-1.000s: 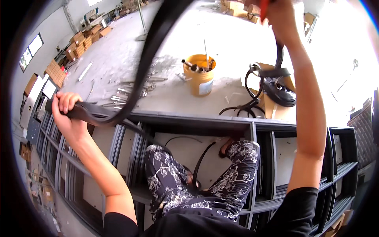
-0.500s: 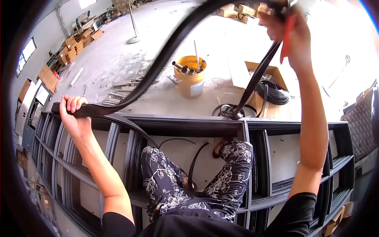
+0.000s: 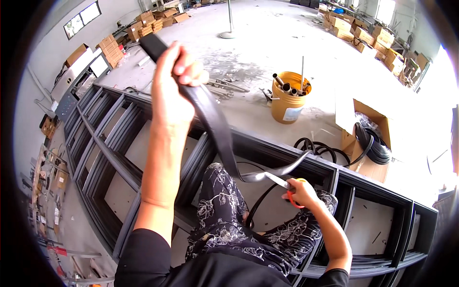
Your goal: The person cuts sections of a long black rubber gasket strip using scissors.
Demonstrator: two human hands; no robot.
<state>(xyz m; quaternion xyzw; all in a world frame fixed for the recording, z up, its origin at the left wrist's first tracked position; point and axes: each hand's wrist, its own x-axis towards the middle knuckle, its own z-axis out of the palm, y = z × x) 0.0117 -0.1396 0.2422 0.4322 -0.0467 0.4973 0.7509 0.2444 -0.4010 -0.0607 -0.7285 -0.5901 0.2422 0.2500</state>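
**Cutting the black strip with the scissors**

The left hand (image 3: 174,91) is up high. Its fingers are curled tight around a long black rubber strip (image 3: 217,131), close to the strip's top end. The strip hangs down from that fist in a curve, then bends out to the side over the dark metal frame (image 3: 119,143). It runs on toward a cardboard box (image 3: 366,129), where more black strip lies in a coil.

The right hand (image 3: 301,193) is low, near the person's knee. Its fingers are hooked through the orange handles of the scissors (image 3: 284,186). The shiny blades touch the strip right at the bottom of the curve. I cannot tell if the blades have bitten in yet.

To cut well, I think the left hand should pull the strip tight, so it does not wobble. The blades should cross the strip straight, not slanted. The strip should sit deep between the blades, because thick rubber can slip off the tips.

The frame has hard edges just beside the legs and under the right hand. The open room is up and toward the floor ahead. A yellow bucket (image 3: 287,103) with pipes stands there, well apart from both hands.
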